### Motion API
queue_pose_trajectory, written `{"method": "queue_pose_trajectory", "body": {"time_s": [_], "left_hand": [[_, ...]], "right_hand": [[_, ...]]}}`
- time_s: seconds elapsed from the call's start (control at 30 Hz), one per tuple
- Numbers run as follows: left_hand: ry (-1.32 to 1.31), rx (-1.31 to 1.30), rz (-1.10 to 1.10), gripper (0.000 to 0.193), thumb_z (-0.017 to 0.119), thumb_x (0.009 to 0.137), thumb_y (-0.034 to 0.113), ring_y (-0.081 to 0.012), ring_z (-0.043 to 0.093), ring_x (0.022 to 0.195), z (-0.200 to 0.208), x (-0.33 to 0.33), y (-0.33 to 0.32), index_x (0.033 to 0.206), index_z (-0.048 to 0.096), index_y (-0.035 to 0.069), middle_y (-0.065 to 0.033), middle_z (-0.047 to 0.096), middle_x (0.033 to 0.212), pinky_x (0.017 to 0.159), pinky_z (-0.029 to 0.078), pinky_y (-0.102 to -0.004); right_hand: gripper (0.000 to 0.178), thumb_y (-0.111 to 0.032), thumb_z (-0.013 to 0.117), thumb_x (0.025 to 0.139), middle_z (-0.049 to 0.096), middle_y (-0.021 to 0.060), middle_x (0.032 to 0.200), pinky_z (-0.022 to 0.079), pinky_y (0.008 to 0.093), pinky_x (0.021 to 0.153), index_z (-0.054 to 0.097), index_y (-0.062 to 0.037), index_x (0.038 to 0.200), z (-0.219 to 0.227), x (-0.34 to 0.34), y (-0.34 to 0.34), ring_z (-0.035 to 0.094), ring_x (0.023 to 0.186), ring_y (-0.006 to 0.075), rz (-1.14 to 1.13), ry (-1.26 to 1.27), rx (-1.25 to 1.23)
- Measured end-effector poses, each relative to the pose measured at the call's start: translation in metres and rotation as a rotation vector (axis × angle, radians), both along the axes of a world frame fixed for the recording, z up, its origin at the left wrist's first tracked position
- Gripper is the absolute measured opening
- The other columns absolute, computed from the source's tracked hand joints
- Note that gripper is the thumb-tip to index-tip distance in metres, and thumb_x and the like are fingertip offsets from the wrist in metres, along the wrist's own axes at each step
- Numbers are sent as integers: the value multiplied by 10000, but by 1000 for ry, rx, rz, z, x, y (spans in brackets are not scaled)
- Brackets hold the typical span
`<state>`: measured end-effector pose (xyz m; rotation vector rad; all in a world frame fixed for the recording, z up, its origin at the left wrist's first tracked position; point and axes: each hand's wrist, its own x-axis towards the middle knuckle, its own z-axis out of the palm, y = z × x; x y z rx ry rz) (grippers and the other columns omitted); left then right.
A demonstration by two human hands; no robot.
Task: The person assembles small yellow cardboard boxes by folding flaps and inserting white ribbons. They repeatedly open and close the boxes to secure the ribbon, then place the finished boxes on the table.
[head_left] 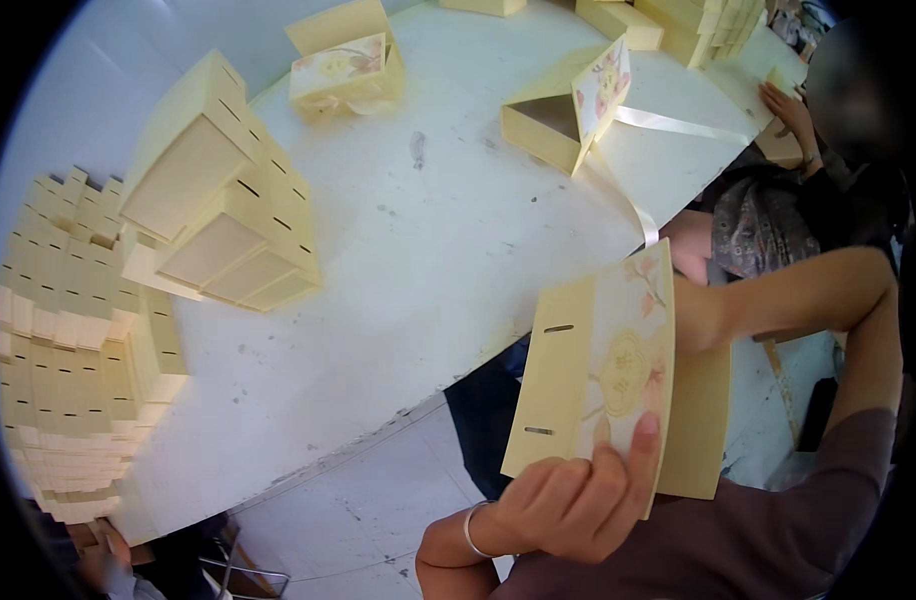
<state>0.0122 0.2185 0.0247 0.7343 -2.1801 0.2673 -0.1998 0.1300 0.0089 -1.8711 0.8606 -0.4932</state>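
1. The left hand [568, 500], with a silver bangle at the wrist, has its grip closed on the lower edge of a pale yellow box lid [603, 375], thumb laid up the printed face.
2. The right hand is hidden behind the lid's far side; only its forearm [788, 295] shows, so I cannot tell how its grip stands.
3. The lid is held in the air just off the near edge of the white desk [418, 260], over a strip of light floor [378, 510], close in front of the person's body.
4. It is a flat cardboard panel: a plain yellow band with two short slots on its left, a floral print with a round emblem on its right, and a yellow flap behind.
5. Its long axis runs near-to-far, almost upright in view and tilted slightly right at the top, with the printed face toward the camera.
6. A cream ribbon [638, 215] trails across the desk from beyond the lid's top corner.
7. The middle of the desk is bare, giving room ahead.
8. To the left stand stacked yellow trays [218, 200] and rows of flat blanks [68, 330].
9. Farther off stands an open box [568, 110] and a closed floral box [343, 70].
10. At the far right another person's hand [786, 108] rests on the desk.
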Motion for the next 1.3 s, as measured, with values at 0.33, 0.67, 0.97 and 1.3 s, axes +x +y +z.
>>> {"method": "queue_pose_trajectory", "body": {"time_s": [0.33, 0.67, 0.97, 1.3], "left_hand": [[153, -112, -160, 235, 535, 740, 137, -62, 306, 484, -12, -15, -5, 910, 687, 85, 26, 432, 644, 454, 236, -194], [295, -186, -82, 207, 572, 738, 87, -86, 366, 499, -10, -27, -15, 918, 673, 57, -2, 433, 633, 443, 239, -210], [1098, 74, 263, 182, 602, 750, 112, -152, 439, 630, -32, -5, -54, 886, 491, 62, -59, 486, 766, 536, 380, -267], [1747, 354, 326, 215, 563, 798, 125, -234, 562, 853, -49, 15, -79, 913, 406, 33, -131, 512, 932, 697, 520, -347]], "right_hand": [[180, -57, 565, 789, 615, 143, 878, 463, 353, 735, 592, -14, 961, -3, -3, 29, 578, 807, 274, -98, -17, 72], [149, -76, 549, 802, 630, 135, 793, 471, 340, 686, 615, 1, 911, -5, 10, -8, 598, 730, 232, -63, -42, 95], [184, -72, 480, 824, 633, 145, 781, 467, 308, 646, 639, -3, 887, 67, 91, -88, 597, 728, 201, -12, 403, 106], [120, -16, 492, 763, 540, 203, 675, 422, 411, 585, 546, 63, 690, 30, 97, -104, 513, 645, 354, 163, 751, -279]]}}
